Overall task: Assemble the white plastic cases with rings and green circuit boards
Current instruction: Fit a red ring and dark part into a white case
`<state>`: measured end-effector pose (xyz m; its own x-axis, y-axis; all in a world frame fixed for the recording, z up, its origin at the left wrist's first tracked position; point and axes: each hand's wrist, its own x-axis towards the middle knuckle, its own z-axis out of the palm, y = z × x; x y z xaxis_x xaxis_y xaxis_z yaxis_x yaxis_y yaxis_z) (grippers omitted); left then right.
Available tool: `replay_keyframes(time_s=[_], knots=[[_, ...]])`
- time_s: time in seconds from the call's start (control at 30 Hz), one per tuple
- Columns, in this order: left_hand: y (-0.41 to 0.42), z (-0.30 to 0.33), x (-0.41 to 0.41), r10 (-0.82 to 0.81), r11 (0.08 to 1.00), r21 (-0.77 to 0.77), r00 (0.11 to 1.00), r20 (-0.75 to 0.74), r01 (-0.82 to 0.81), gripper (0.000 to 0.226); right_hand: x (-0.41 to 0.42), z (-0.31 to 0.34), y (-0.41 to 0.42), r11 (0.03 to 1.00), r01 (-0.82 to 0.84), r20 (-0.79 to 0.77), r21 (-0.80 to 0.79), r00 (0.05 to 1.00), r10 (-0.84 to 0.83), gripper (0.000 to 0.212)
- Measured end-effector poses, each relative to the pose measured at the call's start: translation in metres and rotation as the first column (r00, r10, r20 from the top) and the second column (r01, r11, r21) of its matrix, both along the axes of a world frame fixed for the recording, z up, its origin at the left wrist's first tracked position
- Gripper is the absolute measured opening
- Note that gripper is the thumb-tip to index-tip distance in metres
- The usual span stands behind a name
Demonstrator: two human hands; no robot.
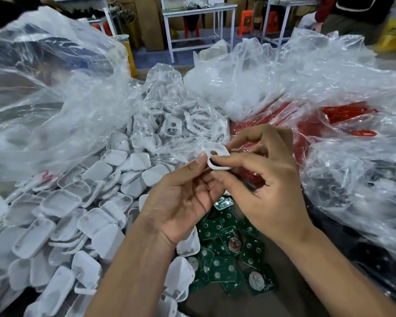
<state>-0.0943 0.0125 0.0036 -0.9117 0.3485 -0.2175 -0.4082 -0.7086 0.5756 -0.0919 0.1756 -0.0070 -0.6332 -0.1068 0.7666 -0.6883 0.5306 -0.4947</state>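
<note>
At the far left, a big clear plastic bag (pixel 44 92) lies crumpled on the bench. Near it, on the left, a large heap of white plastic cases (pixel 62 220) spreads toward the near edge. In the middle, farther away, a smaller clear bag (pixel 169 115) holds more white case parts with holes.

The left hand (pixel 183 197) is raised in the centre, palm turned inward, and its thumb and fingers (pixel 200 160) pinch the left edge of one white case piece (pixel 217 156). The right hand (pixel 268 179) grips the same piece from the right side, the thumb pressing on its near rim and the index finger curled over its far side. So both hands are closed on this piece, above the bench.

Under the hands, near the centre, lies a small pile of green circuit boards (pixel 226 248), touching the white cases at its left. To the right, red rings (pixel 348 115) fill another clear bag (pixel 341 72).
</note>
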Motion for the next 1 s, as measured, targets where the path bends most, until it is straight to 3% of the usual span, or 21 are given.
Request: replay_keyframes(time_s=[0.17,0.3,0.47,0.67,0.77,0.87,1.0], knots=[[0.004,-0.003,0.001,0.011,0.999,0.032,0.999,0.033,-0.012,0.024,-0.002,-0.002,0.003,0.997,-0.071,0.102,-0.034,0.992,0.074,0.018],[0.006,-0.004,-0.001,0.053,0.994,0.090,0.996,0.077,-0.059,0.045,-0.005,-0.001,0.004,0.989,-0.106,0.183,-0.100,0.975,0.123,0.018],[0.014,-0.003,-0.003,0.056,0.991,0.118,0.995,0.081,-0.065,0.038,-0.006,0.004,0.007,0.995,0.016,0.077,-0.103,0.997,-0.008,0.015],[0.027,-0.002,-0.007,0.138,0.985,0.092,0.985,0.108,-0.148,0.040,-0.012,0.028,0.014,0.995,0.026,0.264,0.101,0.963,-0.052,0.021],[0.046,0.012,-0.022,0.122,0.987,0.094,0.989,0.087,-0.130,0.043,-0.023,0.066,0.018,0.969,0.019,0.354,0.245,0.929,-0.107,0.054],[0.077,0.038,-0.045,0.082,0.962,0.253,0.993,0.080,-0.100,0.017,-0.051,0.106,0.027,0.978,0.133,0.348,0.162,0.919,-0.183,0.072],[0.118,0.056,-0.072,0.061,0.940,0.332,0.995,0.083,-0.085,0.018,-0.127,0.144,0.064,0.883,0.463,0.365,-0.079,0.837,-0.406,0.064]])
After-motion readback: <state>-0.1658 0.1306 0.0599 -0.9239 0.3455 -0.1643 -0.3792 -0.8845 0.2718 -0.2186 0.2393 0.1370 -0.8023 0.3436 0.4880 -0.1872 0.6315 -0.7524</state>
